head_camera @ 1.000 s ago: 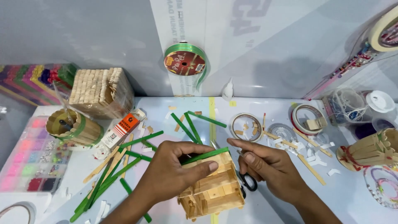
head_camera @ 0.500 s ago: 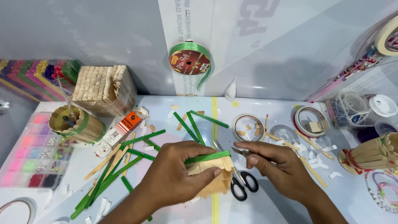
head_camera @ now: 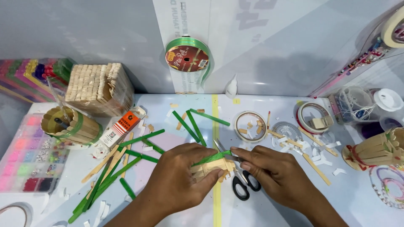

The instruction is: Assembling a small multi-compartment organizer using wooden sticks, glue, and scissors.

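Left hand (head_camera: 176, 180) clasps the stick box (head_camera: 210, 168); right hand (head_camera: 273, 172) pinches a green stick (head_camera: 212, 157) onto it, scissors (head_camera: 244, 185) at six o'clock.

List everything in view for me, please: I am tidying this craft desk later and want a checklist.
Stick box: one, plain wood, under both hands.
Green stick: one, on the box, pinched by both hands.
Loose green sticks: several, scattered left and centre.
Plain sticks: several, left; more right.
Scissors: one, black handles, under the right hand.
Ribbon spool: one, green, on the back wall.
Stick block: one, wooden, wrapped, back left.
Stick cup: one, green band, left.
Stick holder: one, wooden, right edge.
Glue tube: one, orange and white, left.
Bead tray: one, pink and mixed, far left.
Tape rolls: two, centre-right.
Left hand: holds the box.
Right hand: pinches the green stick.
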